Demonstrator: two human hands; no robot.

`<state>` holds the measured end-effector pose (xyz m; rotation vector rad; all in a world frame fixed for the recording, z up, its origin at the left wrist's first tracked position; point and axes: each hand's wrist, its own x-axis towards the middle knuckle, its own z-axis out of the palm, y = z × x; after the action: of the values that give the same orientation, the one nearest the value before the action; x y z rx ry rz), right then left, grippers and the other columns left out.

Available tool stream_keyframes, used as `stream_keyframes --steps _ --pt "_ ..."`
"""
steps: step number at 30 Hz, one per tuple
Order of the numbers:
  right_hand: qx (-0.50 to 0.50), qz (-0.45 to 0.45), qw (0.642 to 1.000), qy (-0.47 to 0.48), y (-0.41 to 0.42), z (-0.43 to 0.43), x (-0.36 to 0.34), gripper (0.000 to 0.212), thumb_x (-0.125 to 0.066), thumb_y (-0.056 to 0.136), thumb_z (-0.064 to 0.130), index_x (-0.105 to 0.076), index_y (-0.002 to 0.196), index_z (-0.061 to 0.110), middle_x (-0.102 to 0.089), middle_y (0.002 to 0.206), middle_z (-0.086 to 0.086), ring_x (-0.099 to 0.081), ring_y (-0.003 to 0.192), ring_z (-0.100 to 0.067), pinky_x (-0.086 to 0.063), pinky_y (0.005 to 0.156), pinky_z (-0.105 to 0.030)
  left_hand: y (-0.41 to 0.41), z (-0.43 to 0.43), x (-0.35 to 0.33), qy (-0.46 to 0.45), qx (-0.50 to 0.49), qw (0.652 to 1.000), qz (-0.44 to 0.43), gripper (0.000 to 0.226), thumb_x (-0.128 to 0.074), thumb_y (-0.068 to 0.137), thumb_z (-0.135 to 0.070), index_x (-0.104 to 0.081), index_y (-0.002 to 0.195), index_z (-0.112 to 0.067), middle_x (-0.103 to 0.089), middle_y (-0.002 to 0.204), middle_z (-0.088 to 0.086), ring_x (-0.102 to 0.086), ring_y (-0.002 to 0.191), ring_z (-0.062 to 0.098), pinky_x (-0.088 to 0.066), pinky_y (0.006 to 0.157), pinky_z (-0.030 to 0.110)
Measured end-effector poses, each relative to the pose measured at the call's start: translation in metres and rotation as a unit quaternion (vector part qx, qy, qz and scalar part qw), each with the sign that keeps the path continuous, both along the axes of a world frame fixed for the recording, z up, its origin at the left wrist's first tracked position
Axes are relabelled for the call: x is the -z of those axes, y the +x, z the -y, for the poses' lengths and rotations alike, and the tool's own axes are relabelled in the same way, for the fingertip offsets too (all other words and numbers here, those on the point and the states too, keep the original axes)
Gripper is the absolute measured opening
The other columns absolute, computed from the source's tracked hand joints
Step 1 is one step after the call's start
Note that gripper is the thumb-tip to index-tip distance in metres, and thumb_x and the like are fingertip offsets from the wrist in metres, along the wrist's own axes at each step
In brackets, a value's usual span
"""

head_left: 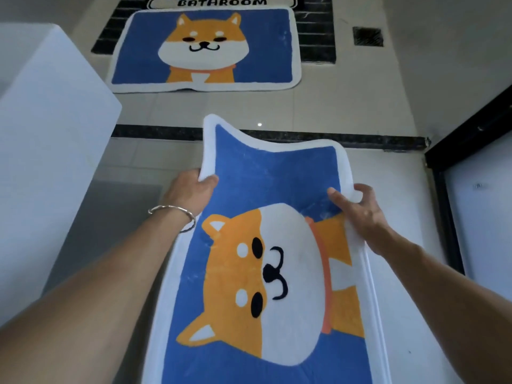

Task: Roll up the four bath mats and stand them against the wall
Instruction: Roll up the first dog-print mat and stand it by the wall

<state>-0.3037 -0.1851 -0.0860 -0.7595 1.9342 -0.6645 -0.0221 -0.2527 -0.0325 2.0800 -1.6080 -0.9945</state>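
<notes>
A blue bath mat with a white border and an orange-and-white dog picture is lifted off the floor in front of me, its far end curling upward. My left hand grips its left edge, thumb on top. My right hand grips the right edge the same way. A second mat with the same dog design lies flat on the floor farther ahead. Beyond it, a third mat printed with "BATHROOM" shows only its near edge at the top of the view.
A tall white block stands at my left. A dark tiled strip crosses the pale floor under the held mat. A floor drain grate sits at the upper right. A black-framed door or panel runs along the right.
</notes>
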Motion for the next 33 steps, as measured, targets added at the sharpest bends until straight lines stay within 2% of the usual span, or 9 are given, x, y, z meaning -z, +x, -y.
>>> stream_keyframes --steps 4,9,15,18,22,25,28,30,33 --pt "-0.021 0.02 0.998 -0.056 -0.003 0.019 -0.026 0.048 -0.064 0.083 0.05 -0.055 0.116 0.017 -0.067 0.098 -0.007 -0.067 0.083 -0.025 -0.057 0.075 -0.041 -0.009 0.011 -0.027 -0.063 0.005 0.997 -0.052 0.014 -0.054 0.086 -0.021 -0.051 0.098 -0.028 -0.061 0.074 -0.002 -0.057 0.064 0.024 -0.044 0.058 0.034" --pt "-0.097 -0.014 0.995 -0.03 0.01 0.028 -0.038 0.022 -0.062 0.085 0.024 -0.055 0.103 0.013 -0.063 0.09 -0.008 -0.063 0.077 -0.024 -0.055 0.066 -0.036 -0.009 0.019 -0.059 -0.08 0.126 0.988 0.031 0.003 -0.056 0.082 -0.016 -0.054 0.079 -0.017 -0.053 0.064 -0.002 -0.046 0.055 0.016 -0.034 0.05 0.027" --pt "-0.051 -0.023 0.991 -0.121 0.002 0.035 -0.064 0.042 -0.058 0.087 0.025 -0.039 0.124 0.016 -0.057 0.094 -0.001 -0.06 0.083 -0.019 -0.053 0.066 -0.033 0.005 0.007 -0.075 -0.077 0.198 0.977 0.024 0.031 -0.045 0.066 0.016 -0.046 0.064 -0.015 -0.044 0.06 0.001 -0.034 0.053 0.016 -0.026 0.049 0.025" --pt "-0.07 -0.148 0.975 -0.148 -0.006 0.041 -0.079 0.064 -0.061 0.084 0.027 -0.029 0.14 0.02 -0.054 0.117 -0.004 -0.054 0.107 -0.028 -0.046 0.082 -0.032 0.022 -0.007 -0.08 -0.055 0.276 0.957 0.068 0.036 -0.039 0.058 0.017 -0.034 0.055 -0.018 -0.038 0.055 -0.002 -0.028 0.054 0.015 -0.022 0.051 0.026" --pt "-0.293 -0.407 0.846 -0.182 0.01 0.045 -0.085 0.09 -0.072 0.071 0.015 -0.025 0.148 0.019 -0.026 0.148 -0.019 -0.027 0.132 -0.039 -0.025 0.108 -0.047 0.038 -0.018 -0.08 -0.009 0.345 0.928 0.141 0.031 -0.038 0.055 0.013 -0.037 0.056 -0.018 -0.051 0.062 0.008 -0.034 0.057 0.016 -0.028 0.053 0.028" --pt "-0.422 -0.459 0.749 -0.226 0.04 0.045 -0.087 0.049 -0.078 0.07 0.027 -0.064 0.116 0.022 -0.054 0.13 -0.014 -0.045 0.125 -0.034 -0.028 0.106 -0.052 0.044 -0.026 -0.072 0.014 0.33 0.934 0.132 0.037 -0.039 0.055 0.01 -0.045 0.061 -0.026 -0.056 0.065 0.0 -0.046 0.062 0.021 -0.037 0.055 0.034" --pt "-0.46 -0.404 0.778 -0.14 0.062 0.031 -0.1 0.014 -0.057 0.088 0.033 -0.063 0.096 0.023 -0.065 0.094 0.0 -0.058 0.084 -0.022 -0.044 0.079 -0.034 0.035 -0.031 -0.076 0.071 0.307 0.933 0.173 0.044 -0.054 0.071 -0.004 -0.056 0.087 -0.046 -0.061 0.097 -0.011 -0.059 0.089 0.02 -0.05 0.073 0.033" --pt "-0.469 -0.371 0.795 -0.098 0.074 0.02 -0.102 0.014 -0.049 0.091 0.032 -0.057 0.098 0.022 -0.057 0.087 0.002 -0.053 0.076 -0.019 -0.042 0.067 -0.03 0.016 -0.032 -0.077 0.084 0.332 0.907 0.244 0.067 -0.059 0.077 -0.022 -0.035 0.134 -0.048 -0.052 0.118 -0.013 -0.056 0.102 0.016 -0.05 0.081 0.031" --pt "-0.484 -0.353 0.792 -0.119 0.091 0.004 -0.108 0.013 -0.05 0.089 0.028 -0.053 0.099 0.02 -0.05 0.081 0.004 -0.051 0.073 -0.018 -0.041 0.064 -0.03 -0.017 -0.037 -0.068 0.027 0.366 0.888 0.279 0.081 -0.058 0.081 -0.026 -0.012 0.147 -0.041 -0.049 0.118 -0.005 -0.053 0.102 0.017 -0.048 0.076 0.03"
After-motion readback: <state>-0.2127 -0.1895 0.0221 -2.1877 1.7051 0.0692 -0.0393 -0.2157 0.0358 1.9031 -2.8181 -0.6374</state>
